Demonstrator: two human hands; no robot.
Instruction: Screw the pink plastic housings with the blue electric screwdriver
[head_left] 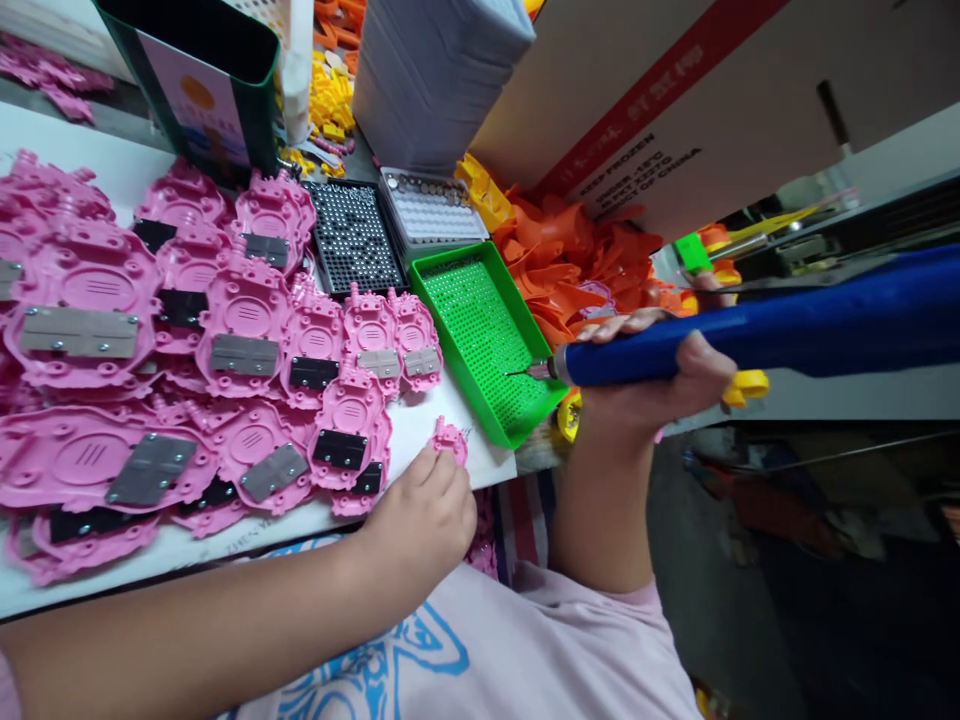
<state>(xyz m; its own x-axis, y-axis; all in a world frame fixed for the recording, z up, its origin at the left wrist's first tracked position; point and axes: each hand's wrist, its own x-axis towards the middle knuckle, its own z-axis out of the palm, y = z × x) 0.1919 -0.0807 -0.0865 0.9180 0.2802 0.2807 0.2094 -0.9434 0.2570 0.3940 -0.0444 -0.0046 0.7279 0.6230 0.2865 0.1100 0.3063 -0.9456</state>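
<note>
My right hand (645,390) is wrapped around a blue power screwdriver (765,325). Its thin bit points left, over the green perforated tray (495,345); whether the tip touches the tray floor I cannot tell. Near the table's front edge, my left hand (431,505) is closed on a small pink plastic housing (450,437), most of it hidden under the fingers. Left of that hand lie many more pink housings (244,300), several with grey or black plates (337,449) screwed onto them.
A black tray of small metal screws (356,235) and a clear box with round metal pieces (435,205) stand behind the green tray. Orange parts (562,260) are heaped against a large carton (660,110). A dark green bin (202,90) stands at the back left.
</note>
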